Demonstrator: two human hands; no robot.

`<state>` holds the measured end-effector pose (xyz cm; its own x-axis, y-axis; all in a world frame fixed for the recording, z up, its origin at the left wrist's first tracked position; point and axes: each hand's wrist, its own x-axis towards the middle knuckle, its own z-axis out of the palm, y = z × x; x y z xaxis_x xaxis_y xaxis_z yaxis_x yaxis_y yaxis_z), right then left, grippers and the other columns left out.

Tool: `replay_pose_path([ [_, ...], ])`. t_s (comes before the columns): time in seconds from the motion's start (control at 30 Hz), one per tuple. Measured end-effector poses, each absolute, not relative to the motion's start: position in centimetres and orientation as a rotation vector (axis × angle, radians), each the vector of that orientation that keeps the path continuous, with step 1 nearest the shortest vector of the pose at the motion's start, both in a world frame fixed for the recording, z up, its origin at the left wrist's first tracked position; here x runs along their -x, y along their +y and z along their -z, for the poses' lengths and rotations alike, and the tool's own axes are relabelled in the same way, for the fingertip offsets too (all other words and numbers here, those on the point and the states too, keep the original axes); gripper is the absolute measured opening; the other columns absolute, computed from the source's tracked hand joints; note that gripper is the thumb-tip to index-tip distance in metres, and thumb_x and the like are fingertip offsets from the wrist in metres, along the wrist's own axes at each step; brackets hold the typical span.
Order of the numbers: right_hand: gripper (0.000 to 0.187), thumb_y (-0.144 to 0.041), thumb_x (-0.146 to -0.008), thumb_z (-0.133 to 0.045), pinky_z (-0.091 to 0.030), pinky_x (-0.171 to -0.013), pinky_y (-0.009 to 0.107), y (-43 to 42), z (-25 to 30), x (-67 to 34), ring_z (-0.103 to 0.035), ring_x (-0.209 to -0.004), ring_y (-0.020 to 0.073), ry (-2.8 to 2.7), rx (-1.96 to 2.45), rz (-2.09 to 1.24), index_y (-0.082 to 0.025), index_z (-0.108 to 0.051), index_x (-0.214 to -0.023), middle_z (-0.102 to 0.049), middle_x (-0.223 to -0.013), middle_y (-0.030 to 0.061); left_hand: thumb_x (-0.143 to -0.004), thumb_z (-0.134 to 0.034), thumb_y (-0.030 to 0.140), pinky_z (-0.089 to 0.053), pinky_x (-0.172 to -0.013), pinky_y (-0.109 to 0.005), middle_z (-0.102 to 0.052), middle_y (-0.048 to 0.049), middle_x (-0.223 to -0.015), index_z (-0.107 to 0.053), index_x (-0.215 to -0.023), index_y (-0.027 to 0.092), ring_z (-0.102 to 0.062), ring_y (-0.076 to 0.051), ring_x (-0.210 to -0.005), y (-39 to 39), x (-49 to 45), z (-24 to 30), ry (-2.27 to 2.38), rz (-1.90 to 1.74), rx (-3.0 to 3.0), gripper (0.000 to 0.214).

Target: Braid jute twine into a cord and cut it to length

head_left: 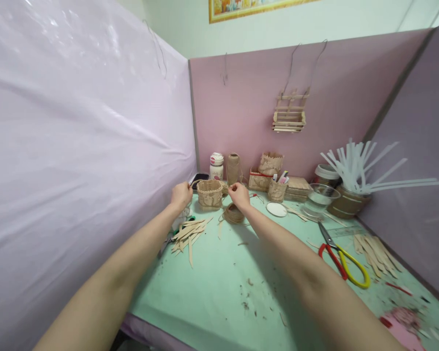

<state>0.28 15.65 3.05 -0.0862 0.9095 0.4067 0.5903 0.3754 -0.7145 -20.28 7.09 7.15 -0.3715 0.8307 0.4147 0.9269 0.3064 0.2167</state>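
Observation:
A small basket (209, 196) of tan wood-like strips with a braided rim stands on the green table between my hands. To its left, my left hand (182, 196) is closed in a pinch, with a tan twine strand running from the fingertips to the rim. My right hand (239, 196), right of the basket, also pinches; tan twine (225, 190) shows between its fingertips and the basket's side. Just below that hand lies a coil of brown twine (234, 214). Loose thin wooden strips (190, 236) are piled in front of the basket, beside green-handled scissors (185, 224), partly hidden.
Red-and-yellow-handled scissors (342, 258), more wooden strips (376, 253) and a clear bowl (319, 202) lie right. At the back stand a white jar (216, 166), a twine spool (233, 168), a pen cup (278, 190) and a pot of white sticks (349, 202). Scraps dot the table (212, 292).

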Motion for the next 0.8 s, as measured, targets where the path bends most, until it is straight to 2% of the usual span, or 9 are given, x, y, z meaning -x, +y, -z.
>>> replay_pose_path([
  [0.27, 0.009, -0.023, -0.073, -0.053, -0.038, -0.065, 0.025, 16.9, -2.8, 0.1, -0.058, -0.072, 0.016, -1.762, 1.348, -0.476, -0.019, -0.061, -0.072, -0.067, -0.078, 0.0042, -0.081, -0.043, 0.026, -0.042, -0.072, -0.029, -0.069, -0.0141, -0.089, -0.067, -0.088, 0.014, -0.062, -0.024, -0.086, 7.9, 20.8, -7.4, -2.371, 0.6, 1.582, 0.027],
  [0.57, 0.01, -0.026, -0.072, -0.053, -0.038, -0.064, 0.024, 15.1, -2.2, -1.3, -0.057, -0.07, 0.015, -1.741, 1.261, -0.501, -0.02, -0.06, -0.073, -0.066, -0.075, 0.0017, -0.08, -0.044, 0.028, -0.041, -0.07, -0.026, -0.069, -0.0087, -0.086, -0.066, -0.084, 0.016, -0.062, -0.02, -0.081, 4.9, 19.3, -5.6, -2.315, 0.686, 1.671, 0.026],
  [0.8, 0.009, -0.025, -0.068, -0.054, -0.039, -0.065, 0.025, 13.7, -1.8, 0.0, -0.057, -0.069, 0.0155, -1.786, 1.22, -0.609, -0.019, -0.061, -0.071, -0.066, -0.073, 0.0018, -0.082, -0.042, 0.027, -0.041, -0.072, -0.028, -0.069, -0.0107, -0.084, -0.065, -0.08, 0.017, -0.062, -0.022, -0.082, 4.5, 17.4, -5.2, -2.32, 0.652, 1.742, 0.026],
])
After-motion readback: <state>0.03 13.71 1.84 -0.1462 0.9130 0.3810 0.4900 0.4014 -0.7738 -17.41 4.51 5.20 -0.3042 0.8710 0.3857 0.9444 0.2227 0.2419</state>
